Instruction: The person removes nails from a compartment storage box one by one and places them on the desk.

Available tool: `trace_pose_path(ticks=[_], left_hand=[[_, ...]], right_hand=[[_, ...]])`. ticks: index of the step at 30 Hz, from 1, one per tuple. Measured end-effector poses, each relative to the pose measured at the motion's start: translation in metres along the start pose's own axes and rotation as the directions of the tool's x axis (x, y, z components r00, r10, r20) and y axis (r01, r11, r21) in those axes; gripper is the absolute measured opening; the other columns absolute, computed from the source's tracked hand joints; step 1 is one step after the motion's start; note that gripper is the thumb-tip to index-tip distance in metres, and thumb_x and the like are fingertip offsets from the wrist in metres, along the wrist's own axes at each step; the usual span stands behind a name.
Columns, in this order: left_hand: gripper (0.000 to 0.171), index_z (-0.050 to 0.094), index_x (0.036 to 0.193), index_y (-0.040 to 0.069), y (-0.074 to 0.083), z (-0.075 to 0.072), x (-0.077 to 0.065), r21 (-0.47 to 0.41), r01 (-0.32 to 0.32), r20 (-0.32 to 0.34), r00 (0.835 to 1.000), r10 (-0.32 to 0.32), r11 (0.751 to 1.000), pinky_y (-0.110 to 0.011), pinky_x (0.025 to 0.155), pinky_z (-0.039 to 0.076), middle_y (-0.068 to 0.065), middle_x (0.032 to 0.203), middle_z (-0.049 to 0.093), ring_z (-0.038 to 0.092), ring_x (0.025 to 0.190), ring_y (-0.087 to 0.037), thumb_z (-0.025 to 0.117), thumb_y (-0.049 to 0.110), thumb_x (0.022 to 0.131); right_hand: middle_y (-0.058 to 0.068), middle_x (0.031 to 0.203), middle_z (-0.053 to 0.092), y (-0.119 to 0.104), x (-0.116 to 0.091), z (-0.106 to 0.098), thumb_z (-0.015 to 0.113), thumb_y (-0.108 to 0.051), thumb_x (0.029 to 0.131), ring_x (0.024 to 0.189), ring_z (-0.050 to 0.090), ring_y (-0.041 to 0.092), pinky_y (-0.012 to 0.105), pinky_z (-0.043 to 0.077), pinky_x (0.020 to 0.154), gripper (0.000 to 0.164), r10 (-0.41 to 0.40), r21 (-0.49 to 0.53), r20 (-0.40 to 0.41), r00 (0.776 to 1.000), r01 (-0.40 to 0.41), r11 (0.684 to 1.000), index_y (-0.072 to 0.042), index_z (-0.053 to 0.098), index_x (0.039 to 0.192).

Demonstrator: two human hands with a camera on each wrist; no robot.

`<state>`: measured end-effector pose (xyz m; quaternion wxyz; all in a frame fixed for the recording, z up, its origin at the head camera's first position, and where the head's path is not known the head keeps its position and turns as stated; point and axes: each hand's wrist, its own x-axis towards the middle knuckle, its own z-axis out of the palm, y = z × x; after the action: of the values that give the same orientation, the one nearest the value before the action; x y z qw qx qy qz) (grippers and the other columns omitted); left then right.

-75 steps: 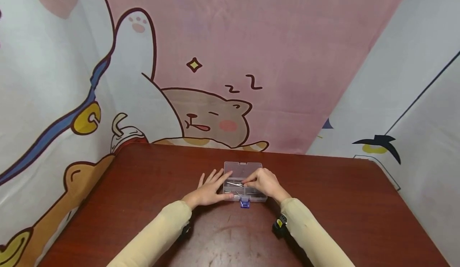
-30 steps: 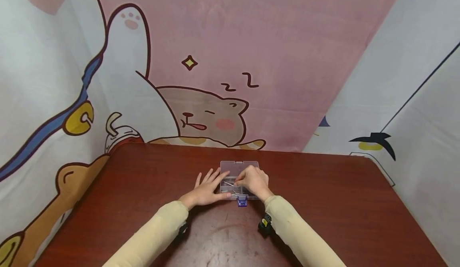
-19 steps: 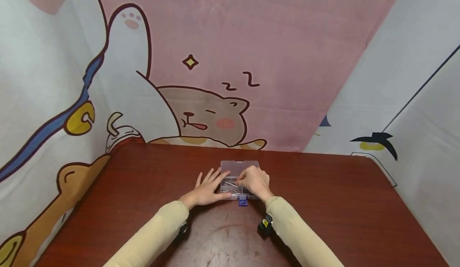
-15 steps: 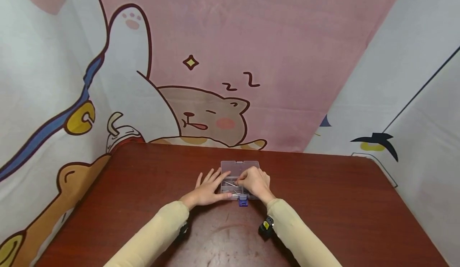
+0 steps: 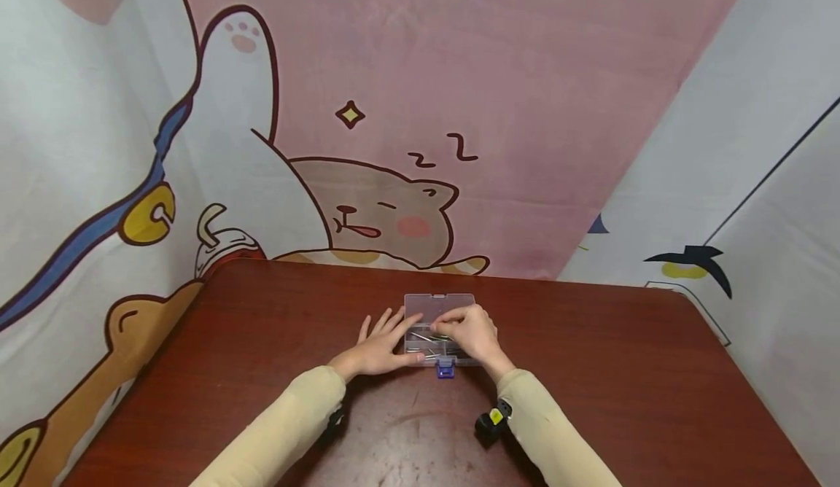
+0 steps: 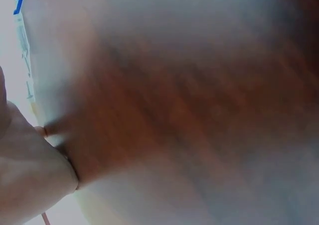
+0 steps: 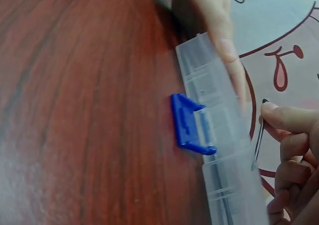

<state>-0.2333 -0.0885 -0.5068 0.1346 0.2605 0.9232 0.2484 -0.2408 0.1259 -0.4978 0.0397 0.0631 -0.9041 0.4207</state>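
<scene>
A clear plastic compartment box (image 5: 425,364) stands on the table, its lid (image 5: 429,306) raised at the back. Several thin metal rods (image 5: 420,336) lie in its left compartments. My left hand (image 5: 377,348) rests at the box's left side with fingers spread, the thumb on the front edge and the index finger by the lid. Over the middle of the box, my right hand (image 5: 474,330) pinches a slim metal rod (image 7: 259,143) with a dark end, between thumb and index finger. In the right wrist view the rod slants down beside the box wall.
A blue latch (image 5: 445,369) hangs from the front of the box. The reddish-brown wooden table (image 5: 590,370) spreads around it. Behind and beside the table hangs a cartoon-printed cloth (image 5: 525,144). A black wrist camera (image 5: 488,423) sits under my right sleeve.
My right hand, earlier reaching down into the left compartment, has drawn back a little to the right, and its fingertips now show higher over the box. My left hand keeps its place.
</scene>
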Motion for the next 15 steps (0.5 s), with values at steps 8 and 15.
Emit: trace_pose_path(ticks=[8, 15], left_hand=[[0.077, 0.025, 0.154, 0.029, -0.002, 0.0, 0.002, 0.013, 0.0, 0.021, 1.0, -0.001, 1.0, -0.064, 0.108, -0.001, -0.012, 0.16, 0.014, 0.007, 0.145, -0.037, 0.055, 0.06, 0.091], [0.078, 0.024, 0.155, 0.028, -0.005, 0.0, 0.0, 0.016, -0.016, 0.015, 1.0, 0.016, 1.0, -0.064, 0.107, 0.0, -0.014, 0.159, 0.015, 0.009, 0.144, -0.039, 0.055, 0.06, 0.09]], right_hand=[[0.004, 0.081, 0.072, 0.001, -0.002, -0.008, 0.079, -0.011, 0.079, 0.076, 0.062, 0.014, 0.028, 0.048, 0.066, 0.007, 0.027, 0.326, 0.042, 0.999, -0.039, 0.945, -0.005, 0.079, 0.082], [0.008, 0.086, 0.072, 0.002, -0.003, -0.015, 0.077, -0.008, 0.081, 0.08, 0.061, 0.016, 0.033, 0.048, 0.07, 0.012, 0.073, 0.453, 0.042, 0.996, -0.084, 0.887, 0.001, 0.077, 0.088]])
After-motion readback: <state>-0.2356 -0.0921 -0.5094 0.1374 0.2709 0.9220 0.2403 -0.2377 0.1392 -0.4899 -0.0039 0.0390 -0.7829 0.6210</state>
